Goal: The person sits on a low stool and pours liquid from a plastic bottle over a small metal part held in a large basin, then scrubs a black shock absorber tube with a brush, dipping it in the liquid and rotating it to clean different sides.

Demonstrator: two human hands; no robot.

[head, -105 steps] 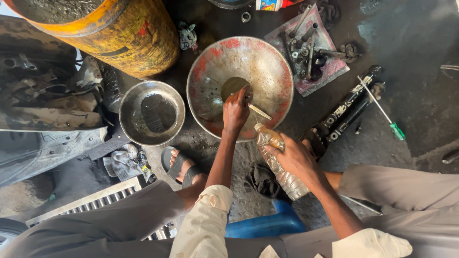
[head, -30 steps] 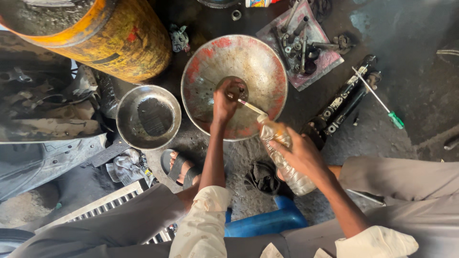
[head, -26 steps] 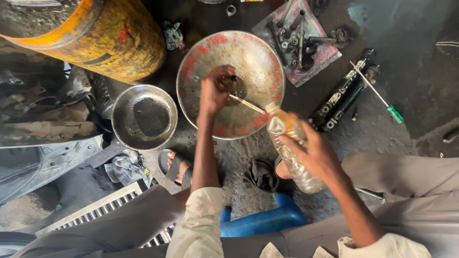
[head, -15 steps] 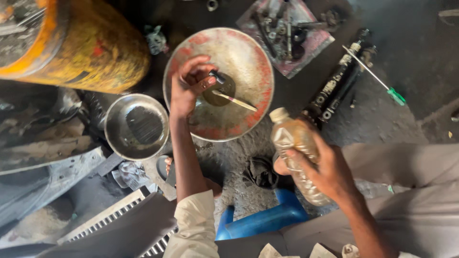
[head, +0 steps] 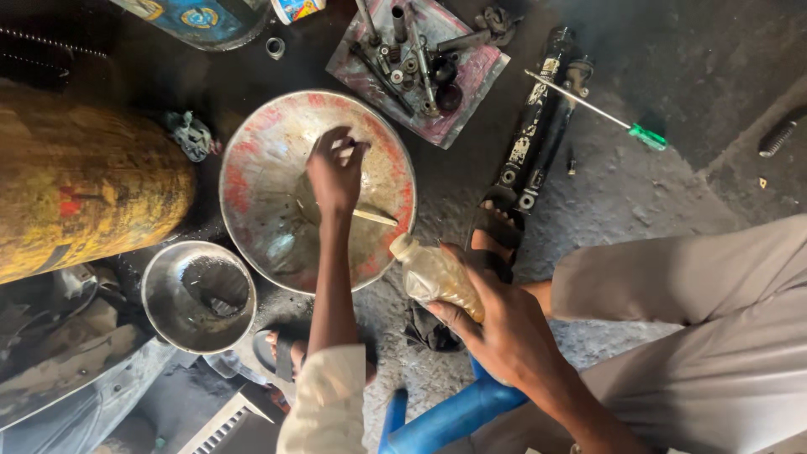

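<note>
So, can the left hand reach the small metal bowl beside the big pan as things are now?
Probably yes. The left hand is inside the big pan, and the small metal bowl sits right next to the pan, beside the left forearm. Nothing lies between them, and the bowl's top is open.

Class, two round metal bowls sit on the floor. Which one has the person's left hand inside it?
The large bowl with the reddish rim holds the left hand; the small bowl nearer the person lies apart from both hands.

Left hand [head: 334, 172] in rusty bowl [head: 252, 160]; right hand [head: 496, 324] grips bottle [head: 433, 276]
</note>
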